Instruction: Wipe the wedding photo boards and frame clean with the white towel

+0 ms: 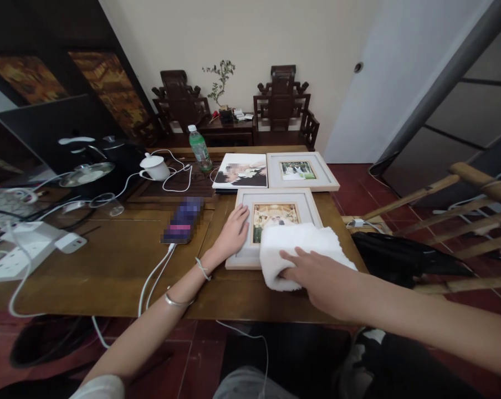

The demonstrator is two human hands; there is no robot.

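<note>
A pale wooden picture frame (281, 195) with a photo in a light mat lies flat near the table's right end. Along its left edge rests my left hand (233, 230), fingers stretched out and holding nothing. My right hand (311, 271) grips a folded white towel (302, 241), its thumb tucked into the fold. The towel covers the lower right part of the frame and hangs past its near edge. Behind lie a second picture frame (331, 180) and a photo album or print (240, 172) with a photo on top.
Left of my arm lies a phone (183, 221) on a white cable. Farther left are a power strip (18, 252), a clear cup (108, 205), a lidded white mug (154, 167) and a pot (88, 178). A green bottle (199, 148) stands at the back. A wooden chair (483, 183) is at right.
</note>
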